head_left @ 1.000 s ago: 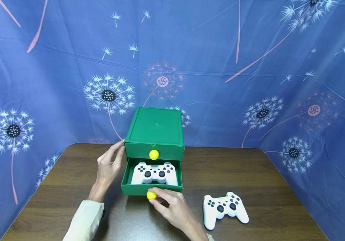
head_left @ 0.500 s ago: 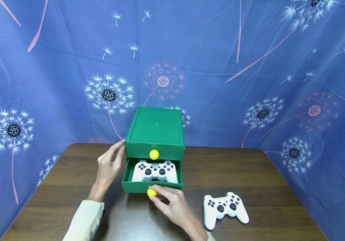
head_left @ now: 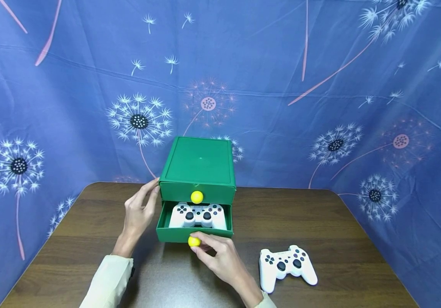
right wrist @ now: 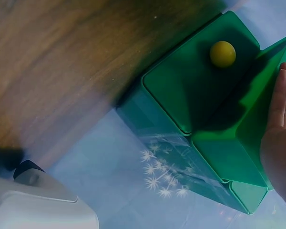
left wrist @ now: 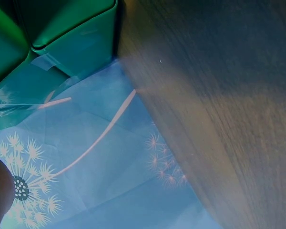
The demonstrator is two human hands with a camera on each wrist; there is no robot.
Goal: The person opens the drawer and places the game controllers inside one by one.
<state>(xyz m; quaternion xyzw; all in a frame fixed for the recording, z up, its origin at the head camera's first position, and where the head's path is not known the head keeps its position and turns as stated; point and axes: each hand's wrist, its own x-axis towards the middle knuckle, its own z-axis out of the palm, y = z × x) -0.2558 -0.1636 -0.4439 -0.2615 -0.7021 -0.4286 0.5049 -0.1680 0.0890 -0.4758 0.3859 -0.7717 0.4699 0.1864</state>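
A green two-drawer box (head_left: 201,160) stands at the back of the table. Its lower drawer (head_left: 172,235) is partly pulled out, with a white game controller (head_left: 217,219) lying inside. My right hand (head_left: 222,261) pinches the yellow ball knob (head_left: 194,241) of that drawer between thumb and fingers. On the box's left side, near the front edge, rest the fingertips of my left hand (head_left: 137,214). The upper drawer, with its own yellow knob (head_left: 196,197), is closed. In the right wrist view the right hand (right wrist: 281,138) lies against the drawer front, and the held knob is hidden.
A second white game controller (head_left: 289,263) lies on the wooden table (head_left: 320,222), right of my right hand. Behind the box hangs a blue cloth (head_left: 266,119) with dandelion prints.
The lower drawer has slid a little way into the box, its controller moving with it. My right hand has moved along with the knob. The left hand has stayed in place.
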